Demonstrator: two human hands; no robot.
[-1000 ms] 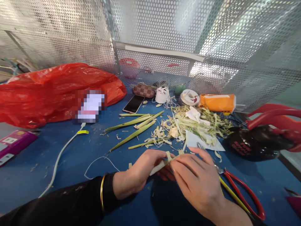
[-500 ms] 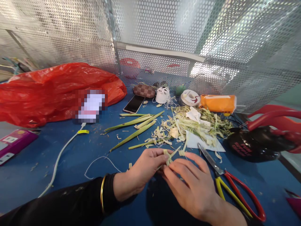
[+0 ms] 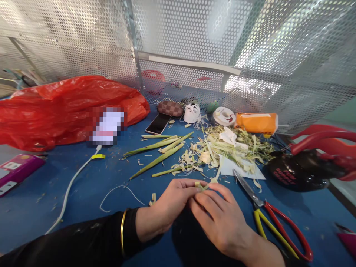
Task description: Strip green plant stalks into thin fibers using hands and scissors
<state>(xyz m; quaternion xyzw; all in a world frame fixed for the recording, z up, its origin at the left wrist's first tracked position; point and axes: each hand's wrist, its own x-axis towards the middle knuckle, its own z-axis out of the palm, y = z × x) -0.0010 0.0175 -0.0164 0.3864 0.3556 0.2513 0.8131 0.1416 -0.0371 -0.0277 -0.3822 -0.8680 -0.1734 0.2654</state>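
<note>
Pale green leaf strips [image 3: 198, 184] are pinched between my two hands, low in the middle of the head view; most of the piece is hidden by my fingers. My left hand [image 3: 169, 207], with a gold bangle at its wrist, is closed on it from the left. My right hand [image 3: 222, 218] meets it from the right, fingers curled around the strips. Beyond the hands lie several long green leaf spears [image 3: 158, 161] and a heap of shredded leaf scraps [image 3: 244, 148]. Open-handled scissors [image 3: 254, 194] with red and yellow grips rest beside my right hand.
A red plastic bag [image 3: 69, 96] spreads at the left, by a lit phone [image 3: 108, 128] on a white cable. Toward the back are a dark phone [image 3: 158, 123], a checked case [image 3: 170, 108], a tape roll [image 3: 224, 116] and an orange packet [image 3: 257, 123]. A black container [image 3: 300, 170] stands right.
My hands have drawn closer together. The strip that stuck up between them is folded down and shows less. My right hand has shifted slightly left; the things on the table stay put.
</note>
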